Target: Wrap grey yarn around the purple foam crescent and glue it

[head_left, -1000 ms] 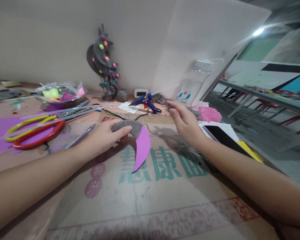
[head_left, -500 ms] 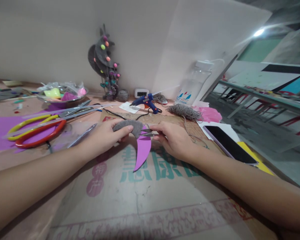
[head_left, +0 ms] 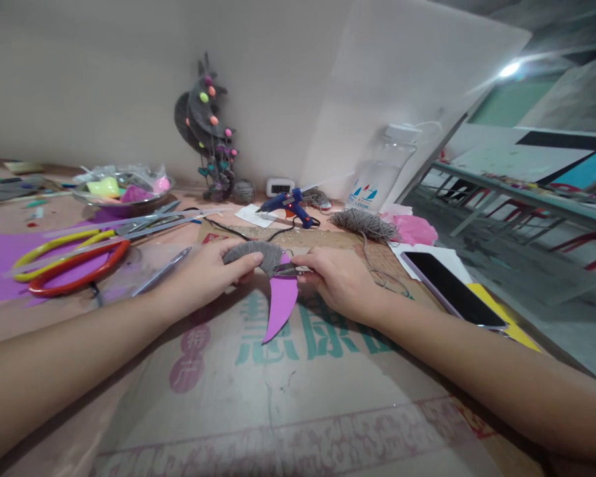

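Two hands at mid-table: left hand (head_left: pixel 203 275) pinching yarn-wrapped crescent (head_left: pixel 273 278), right hand (head_left: pixel 335 278) closed on thread snips (head_left: pixel 291 269) at the yarn's end; trimming step, demanding precise blade placement.

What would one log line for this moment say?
left hand: holds yarn-wrapped purple crescent | right hand: small snips at crescent's wrapped end | surface: cardboard sheet

The cardboard sheet (head_left: pixel 328 371) carries large green characters — "惠康" legible — with red "特产" on an oval.
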A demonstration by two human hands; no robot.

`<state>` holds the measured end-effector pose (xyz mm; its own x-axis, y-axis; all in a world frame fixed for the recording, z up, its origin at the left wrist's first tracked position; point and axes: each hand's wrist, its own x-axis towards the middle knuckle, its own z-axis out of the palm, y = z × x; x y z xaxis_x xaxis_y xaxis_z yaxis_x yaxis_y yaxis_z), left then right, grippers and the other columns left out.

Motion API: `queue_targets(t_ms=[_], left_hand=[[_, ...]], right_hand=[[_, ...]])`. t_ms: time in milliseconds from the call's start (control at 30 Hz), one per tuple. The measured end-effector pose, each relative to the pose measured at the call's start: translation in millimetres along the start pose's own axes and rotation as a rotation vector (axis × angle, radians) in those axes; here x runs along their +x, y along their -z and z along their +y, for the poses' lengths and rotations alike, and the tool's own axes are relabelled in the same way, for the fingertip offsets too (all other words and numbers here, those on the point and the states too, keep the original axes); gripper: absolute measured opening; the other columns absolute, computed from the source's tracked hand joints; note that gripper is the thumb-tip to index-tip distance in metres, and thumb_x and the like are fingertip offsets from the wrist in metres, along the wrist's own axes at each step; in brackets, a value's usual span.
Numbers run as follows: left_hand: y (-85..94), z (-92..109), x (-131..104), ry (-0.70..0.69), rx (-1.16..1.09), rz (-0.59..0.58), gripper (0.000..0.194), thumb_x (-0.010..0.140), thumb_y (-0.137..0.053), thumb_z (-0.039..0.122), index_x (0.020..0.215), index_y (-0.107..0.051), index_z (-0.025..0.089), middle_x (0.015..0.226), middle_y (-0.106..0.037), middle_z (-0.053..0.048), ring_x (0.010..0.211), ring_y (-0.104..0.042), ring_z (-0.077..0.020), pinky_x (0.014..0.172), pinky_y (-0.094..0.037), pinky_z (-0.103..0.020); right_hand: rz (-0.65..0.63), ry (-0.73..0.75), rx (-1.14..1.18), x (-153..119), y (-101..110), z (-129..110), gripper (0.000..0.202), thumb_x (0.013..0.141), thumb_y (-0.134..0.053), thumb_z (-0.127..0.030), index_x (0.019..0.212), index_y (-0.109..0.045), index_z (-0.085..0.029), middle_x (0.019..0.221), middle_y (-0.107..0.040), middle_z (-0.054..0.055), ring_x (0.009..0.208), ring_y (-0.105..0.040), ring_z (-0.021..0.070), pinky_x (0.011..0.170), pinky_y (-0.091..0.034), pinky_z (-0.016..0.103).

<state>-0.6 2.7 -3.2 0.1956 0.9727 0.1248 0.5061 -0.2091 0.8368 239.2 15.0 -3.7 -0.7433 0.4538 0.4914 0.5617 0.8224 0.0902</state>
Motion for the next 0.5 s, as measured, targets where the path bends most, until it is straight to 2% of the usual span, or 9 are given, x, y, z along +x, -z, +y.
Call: queue_targets(t_ms=[333,500], left_hand=[[-0.2,0.4,-1.4,-0.006,-0.049,-0.015,0.032,0.075,-0.055,0.049,0.064,-0.057,0.019,0.054,-0.057,0.001,0.046,-0.048,-0.0136,0.045,-0.033,-0.025],[-0.2,1.9,-1.6,0.007,-0.069,-0.005,0.031,0.074,-0.057,0.048,0.062,-0.057,0.019,0.053,-0.057,0.001,0.046,-0.048,-0.0136,0.045,-0.032,-0.025]], right_hand=[[0.033,0.031,-0.032,2.5,1.1,-0.8,0.029,0.096,-0.037,-0.03,0.101,-0.06,-0.013,0.075,-0.063,0.005,0.069,-0.055,0.0158,0.061,-0.038,0.026],[0.057,0.004,0.02,0.8,2.8,-0.7,0.023,0.093,-0.042,-0.026,0.105,-0.058,-0.013,0.08,-0.064,0.006,0.07,-0.056,0.0162,0.062,-0.039,0.026]])
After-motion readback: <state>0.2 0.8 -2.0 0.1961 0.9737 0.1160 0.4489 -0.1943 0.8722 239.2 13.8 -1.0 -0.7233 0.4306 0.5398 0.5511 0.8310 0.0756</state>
